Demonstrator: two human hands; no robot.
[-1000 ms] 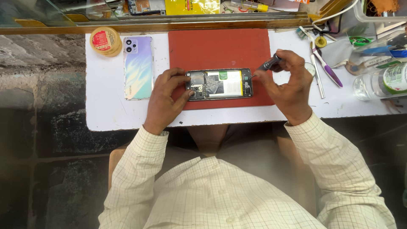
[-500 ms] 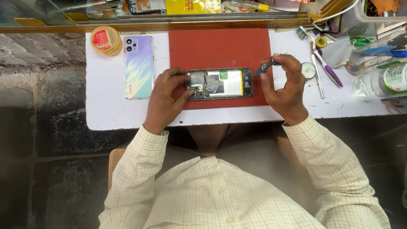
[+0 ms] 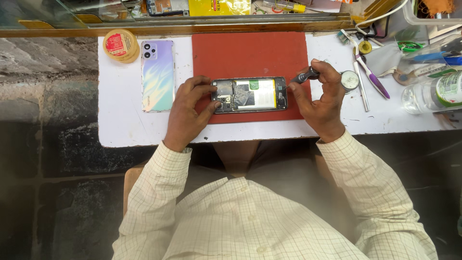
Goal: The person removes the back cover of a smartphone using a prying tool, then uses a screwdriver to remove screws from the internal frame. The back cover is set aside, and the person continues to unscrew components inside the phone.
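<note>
An opened phone (image 3: 250, 94) with its insides showing lies flat on a red mat (image 3: 250, 53) on the white worktop. My left hand (image 3: 188, 110) grips the phone's left end, thumb and fingers around its edges. My right hand (image 3: 320, 98) holds a small dark screwdriver (image 3: 303, 77), its tip pointing down at the phone's right end. The phone's detached back cover (image 3: 157, 74), pastel purple and blue, lies face up to the left of the mat.
A round yellow tin (image 3: 120, 45) sits at the back left of the white worktop (image 3: 120, 120). To the right lie a small round dish (image 3: 350, 80), a toothbrush (image 3: 365, 70), tweezers, a clear plastic bottle (image 3: 433, 94) and assorted tools. A glass-topped shelf runs along the back.
My right hand has shifted slightly left with the screwdriver, bringing its tip closer to the phone's right end. The left hand and the phone have stayed put.
</note>
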